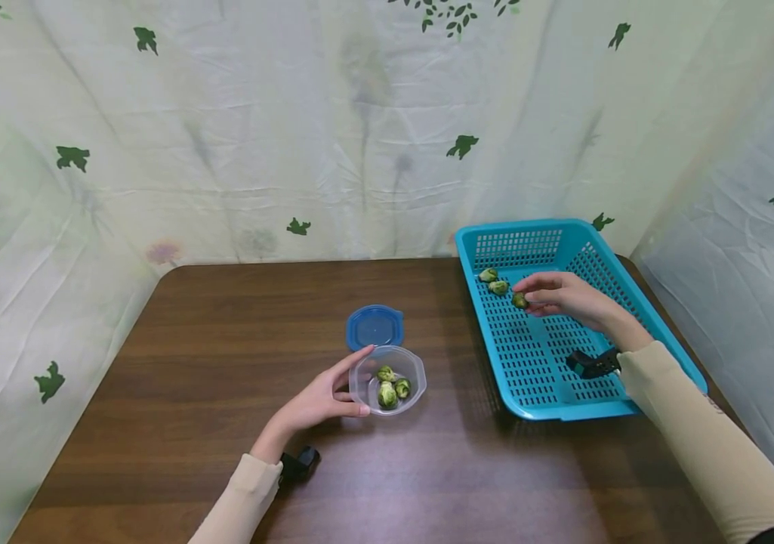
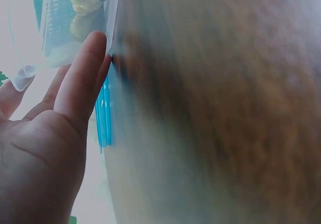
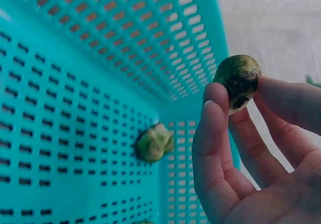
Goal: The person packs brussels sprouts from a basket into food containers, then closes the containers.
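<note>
In the head view my right hand (image 1: 559,296) is over the blue basket (image 1: 536,415), pinching a Brussels sprout (image 1: 519,301) between thumb and fingertips. A dark, blackened patch shows on this sprout (image 3: 238,81) in the right wrist view. Two more sprouts (image 1: 498,288) lie in the basket near its left wall. My left hand (image 1: 315,400) grips a clear plastic container (image 1: 416,370) from the left side, thumb at the near rim and fingers toward the far rim. Several sprouts (image 1: 387,394) sit inside the container, which stands upright on the table.
A blue lid (image 1: 374,327) lies on the brown wooden table (image 1: 237,325), just behind the container. Slotted walls surround the basket's floor at the table's right side. A white cloth (image 1: 257,136) with green leaf shapes hangs behind the table.
</note>
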The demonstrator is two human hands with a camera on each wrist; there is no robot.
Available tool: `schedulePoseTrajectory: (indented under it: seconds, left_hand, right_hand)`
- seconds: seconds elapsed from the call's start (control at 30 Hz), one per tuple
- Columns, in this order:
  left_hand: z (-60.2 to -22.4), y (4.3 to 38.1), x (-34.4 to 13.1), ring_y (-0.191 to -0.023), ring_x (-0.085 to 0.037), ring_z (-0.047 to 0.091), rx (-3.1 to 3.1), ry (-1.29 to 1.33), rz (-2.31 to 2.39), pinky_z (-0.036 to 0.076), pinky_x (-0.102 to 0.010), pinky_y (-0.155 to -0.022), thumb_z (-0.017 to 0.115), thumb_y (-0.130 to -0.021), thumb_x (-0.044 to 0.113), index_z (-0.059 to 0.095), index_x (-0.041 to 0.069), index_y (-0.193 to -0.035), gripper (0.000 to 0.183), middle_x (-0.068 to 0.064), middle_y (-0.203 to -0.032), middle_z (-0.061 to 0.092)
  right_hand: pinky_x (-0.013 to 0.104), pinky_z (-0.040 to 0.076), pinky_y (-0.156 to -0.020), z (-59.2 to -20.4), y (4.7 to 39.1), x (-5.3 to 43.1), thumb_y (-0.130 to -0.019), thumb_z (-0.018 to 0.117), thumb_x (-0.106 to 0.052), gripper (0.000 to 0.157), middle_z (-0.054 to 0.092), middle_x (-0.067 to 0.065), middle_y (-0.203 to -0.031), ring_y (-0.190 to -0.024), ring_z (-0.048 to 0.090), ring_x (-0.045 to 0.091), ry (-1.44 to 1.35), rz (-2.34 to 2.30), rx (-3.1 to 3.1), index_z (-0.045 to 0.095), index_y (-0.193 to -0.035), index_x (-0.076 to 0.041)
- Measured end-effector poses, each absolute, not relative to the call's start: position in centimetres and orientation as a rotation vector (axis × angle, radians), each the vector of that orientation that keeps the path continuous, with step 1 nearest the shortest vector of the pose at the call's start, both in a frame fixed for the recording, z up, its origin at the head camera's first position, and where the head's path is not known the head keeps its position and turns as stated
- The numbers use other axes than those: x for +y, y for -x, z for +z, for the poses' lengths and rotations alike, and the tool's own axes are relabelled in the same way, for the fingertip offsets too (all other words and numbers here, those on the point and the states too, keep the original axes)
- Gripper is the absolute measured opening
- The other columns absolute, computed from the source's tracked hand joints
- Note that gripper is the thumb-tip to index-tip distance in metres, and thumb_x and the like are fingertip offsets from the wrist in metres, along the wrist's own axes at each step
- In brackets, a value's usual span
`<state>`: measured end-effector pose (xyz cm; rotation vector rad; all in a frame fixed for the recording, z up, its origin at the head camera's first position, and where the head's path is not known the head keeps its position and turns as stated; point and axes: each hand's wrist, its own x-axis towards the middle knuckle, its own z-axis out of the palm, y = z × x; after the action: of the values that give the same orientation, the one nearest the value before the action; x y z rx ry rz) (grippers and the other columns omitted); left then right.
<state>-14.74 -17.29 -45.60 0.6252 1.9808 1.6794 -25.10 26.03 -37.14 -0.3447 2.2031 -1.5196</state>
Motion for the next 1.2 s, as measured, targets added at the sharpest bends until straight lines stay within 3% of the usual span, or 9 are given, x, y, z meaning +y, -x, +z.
schedulePoseTrajectory:
  seconds: [0.2, 0.63, 0.87, 1.2]
  left_hand:
    - [-45.7, 14.8, -17.3, -0.130, -0.036, 0.039, 1.978, -0.610, 1.684, 0.051, -0.034, -0.087, 0.075, -0.083, 0.007, 0.021, 0.020, -0.154, 0.091, -0.014, -0.155, 0.020]
    - [-45.8, 14.9, -17.4, -0.128, -0.038, 0.041, 1.962, -0.612, 1.688, 0.051, -0.034, -0.087, 0.075, -0.082, 0.006, 0.021, 0.019, -0.154, 0.091, -0.017, -0.154, 0.020]
    - [-45.7, 14.9, -17.4, -0.127, -0.039, 0.042, 1.954, -0.611, 1.696, 0.051, -0.034, -0.087, 0.075, -0.082, 0.005, 0.020, 0.017, -0.154, 0.091, -0.017, -0.154, 0.020]
    - [-45.7, 14.8, -17.4, -0.127, -0.039, 0.042, 1.956, -0.612, 1.694, 0.052, -0.034, -0.087, 0.075, -0.082, 0.005, 0.021, 0.019, -0.154, 0.090, -0.017, -0.154, 0.020]
  right_hand:
    - [0.035, 0.053, -0.084, -36.0, 24.5, 24.7, -0.098, 0.054, -0.011, 0.033, 0.055, 0.016, -0.113, -0.093, 0.064, 0.021, 0.411, -1.552, 2.159, 0.052, -0.124, 0.011]
    - [0.044, 0.051, -0.088, -34.5, 23.3, 21.6, -0.096, 0.058, -0.012, 0.029, 0.058, 0.017, -0.116, -0.091, 0.064, 0.027, 0.536, -1.523, 2.121, 0.058, -0.119, 0.005]
    - [0.043, 0.051, -0.087, -34.5, 22.7, 19.8, -0.096, 0.058, -0.011, 0.028, 0.055, 0.018, -0.120, -0.094, 0.062, 0.036, 0.580, -1.513, 2.077, 0.059, -0.119, 0.005]
    - [0.041, 0.054, -0.081, -34.7, 21.9, 17.1, -0.094, 0.060, -0.010, 0.027, 0.059, 0.018, -0.108, -0.087, 0.062, 0.031, 0.620, -1.480, 2.025, 0.059, -0.115, 0.007]
